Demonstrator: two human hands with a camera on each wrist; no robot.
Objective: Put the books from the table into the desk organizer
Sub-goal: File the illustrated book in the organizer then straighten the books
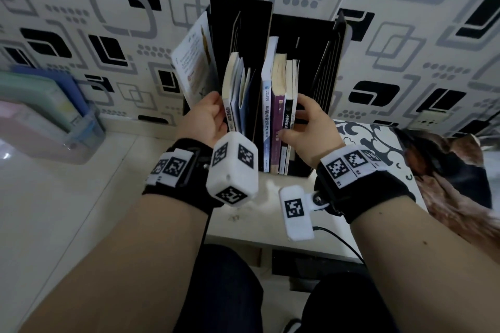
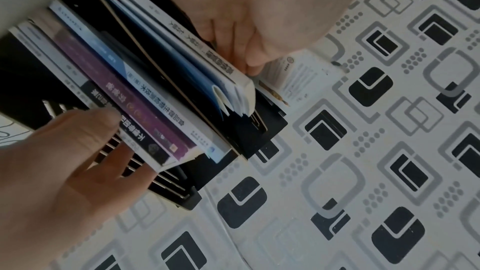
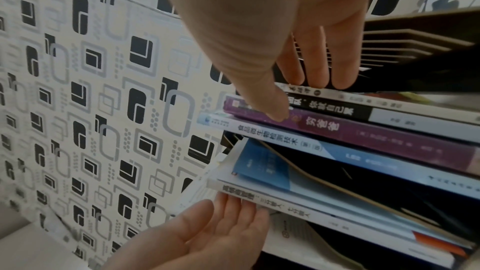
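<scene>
Centre-left of the head view, the left hand (image 1: 205,116) lays straight fingers flat against the thin, floppy books (image 1: 238,89) standing in the desk organizer (image 1: 240,19). Just right, the right hand (image 1: 305,127) pinches the stiffer, heavier paperbacks (image 1: 280,105) by spine and outer cover, probably the firmest hold.

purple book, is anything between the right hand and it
Nothing visible. The right hand already touches the purple book: its thumb rests on the spine, and its fingers lie on the far side of the black-spined book and a thin white one next to it in the desk organizer.
</scene>
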